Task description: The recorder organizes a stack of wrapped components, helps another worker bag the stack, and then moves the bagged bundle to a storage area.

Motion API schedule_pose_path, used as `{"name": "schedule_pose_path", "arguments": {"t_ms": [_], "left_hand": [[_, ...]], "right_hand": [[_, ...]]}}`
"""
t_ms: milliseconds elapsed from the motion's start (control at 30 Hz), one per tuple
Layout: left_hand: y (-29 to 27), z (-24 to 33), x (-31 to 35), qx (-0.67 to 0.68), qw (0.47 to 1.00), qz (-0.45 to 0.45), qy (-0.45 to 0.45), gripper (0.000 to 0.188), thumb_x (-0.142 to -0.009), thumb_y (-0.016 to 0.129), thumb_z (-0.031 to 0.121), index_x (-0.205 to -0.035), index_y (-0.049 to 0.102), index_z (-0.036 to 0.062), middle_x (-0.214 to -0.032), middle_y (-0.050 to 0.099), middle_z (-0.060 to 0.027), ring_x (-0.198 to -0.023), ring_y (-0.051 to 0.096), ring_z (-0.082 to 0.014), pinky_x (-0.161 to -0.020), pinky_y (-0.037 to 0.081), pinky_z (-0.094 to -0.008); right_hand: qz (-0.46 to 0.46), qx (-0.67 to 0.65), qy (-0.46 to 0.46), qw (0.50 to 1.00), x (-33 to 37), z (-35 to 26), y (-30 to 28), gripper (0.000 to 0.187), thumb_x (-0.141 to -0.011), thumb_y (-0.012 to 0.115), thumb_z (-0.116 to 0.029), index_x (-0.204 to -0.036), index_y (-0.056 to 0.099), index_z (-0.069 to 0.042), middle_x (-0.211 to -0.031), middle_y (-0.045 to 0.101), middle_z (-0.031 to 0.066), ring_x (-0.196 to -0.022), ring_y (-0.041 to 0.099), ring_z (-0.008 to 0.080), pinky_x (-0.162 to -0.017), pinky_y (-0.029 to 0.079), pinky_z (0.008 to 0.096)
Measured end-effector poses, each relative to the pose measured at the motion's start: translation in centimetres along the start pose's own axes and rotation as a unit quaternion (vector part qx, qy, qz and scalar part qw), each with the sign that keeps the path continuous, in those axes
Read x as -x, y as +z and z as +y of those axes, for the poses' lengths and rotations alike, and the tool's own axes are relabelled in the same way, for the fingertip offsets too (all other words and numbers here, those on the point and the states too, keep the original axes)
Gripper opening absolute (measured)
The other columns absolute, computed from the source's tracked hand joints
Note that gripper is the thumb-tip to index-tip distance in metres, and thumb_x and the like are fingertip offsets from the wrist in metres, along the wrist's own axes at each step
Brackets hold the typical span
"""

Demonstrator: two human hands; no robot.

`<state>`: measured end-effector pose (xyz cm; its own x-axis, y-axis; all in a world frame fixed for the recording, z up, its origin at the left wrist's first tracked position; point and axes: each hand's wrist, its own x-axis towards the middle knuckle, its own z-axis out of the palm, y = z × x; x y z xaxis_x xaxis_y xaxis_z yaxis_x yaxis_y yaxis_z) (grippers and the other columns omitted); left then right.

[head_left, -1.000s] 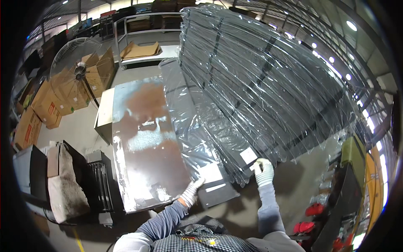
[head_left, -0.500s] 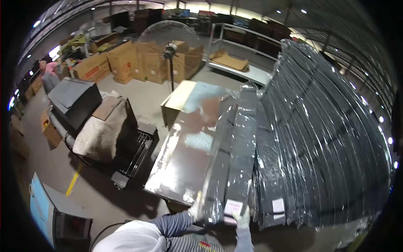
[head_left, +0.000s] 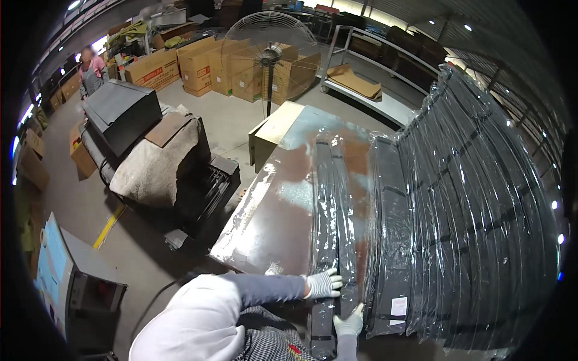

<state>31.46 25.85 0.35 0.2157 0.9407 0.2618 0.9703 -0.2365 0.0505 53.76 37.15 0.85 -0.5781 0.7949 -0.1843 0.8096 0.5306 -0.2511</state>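
A long, narrow pack of black strips [head_left: 324, 204] in clear plastic wrap lies lengthwise on the metal-topped table [head_left: 274, 216], its near end hanging toward me. My left hand [head_left: 325, 283], in a pale knitted glove, rests across the pack with its fingers spread. Closer to me, my right hand [head_left: 348, 323], gloved alike, touches the wrap at the pack's right side, thumb and fingers apart. To the right lies another wrapped black pack [head_left: 388, 240] with a white label [head_left: 398, 308] near its lower end.
Many similar wrapped packs [head_left: 475, 222] lean in a row on the right. A pedestal fan [head_left: 271, 55], cardboard boxes [head_left: 232, 75] and a white cart [head_left: 385, 105] stand beyond. Left are a dark machine [head_left: 156, 162] and a blue-topped cabinet [head_left: 54, 256]. A person [head_left: 93, 71] stands farther off.
The labelled pack between my hands no longer shows its label, and bare tabletop now appears beside the packs. My left hand has moved right onto the wrapped pack. The view has shifted.
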Motion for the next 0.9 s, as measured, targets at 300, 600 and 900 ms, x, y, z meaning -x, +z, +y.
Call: {"name": "schedule_pose_path", "arguments": {"t_ms": [300, 600, 900], "left_hand": [[-3.0, 3.0, 3.3, 0.013, 0.993, -0.070, 0.093, 0.015, -0.076, 0.066, 0.027, -0.088, 0.064, 0.0191, -0.091, 0.061, 0.0010, -0.096, 0.060, -0.0214, -0.082, 0.042, -0.0431], [1.0, 11.3, 10.8, 0.117, 0.984, -0.106, -0.083, 0.014, -0.089, 0.055, 0.024, -0.096, 0.064, 0.0159, -0.091, 0.062, 0.0002, -0.092, 0.064, -0.0213, -0.076, 0.048, -0.0441], [-10.3, -0.4, 23.8, 0.070, 0.936, -0.089, -0.332, 0.030, -0.076, 0.069, 0.019, -0.106, 0.064, 0.0195, -0.096, 0.063, 0.0030, -0.099, 0.062, -0.0201, -0.091, 0.042, -0.0406]], "right_hand": [[-0.155, -0.134, -0.117, 0.972, -2.5, -1.9, 0.8, 0.090, -0.051, 0.091, -0.032, -0.128, 0.052, -0.007, -0.117, 0.066, 0.0149, -0.108, 0.065, 0.0311, -0.096, 0.052, 0.0401], [-0.120, -0.096, -0.374, 0.914, 3.1, -2.9, 2.3, 0.089, -0.058, 0.085, -0.031, -0.137, 0.050, -0.008, -0.123, 0.063, 0.0198, -0.116, 0.059, 0.0378, -0.100, 0.048, 0.0456], [-0.135, 0.074, -0.380, 0.912, 0.6, -29.8, 2.5, 0.103, -0.057, 0.090, -0.046, -0.139, 0.044, -0.004, -0.110, 0.063, 0.0204, -0.103, 0.064, 0.0361, -0.091, 0.052, 0.0458]]}}
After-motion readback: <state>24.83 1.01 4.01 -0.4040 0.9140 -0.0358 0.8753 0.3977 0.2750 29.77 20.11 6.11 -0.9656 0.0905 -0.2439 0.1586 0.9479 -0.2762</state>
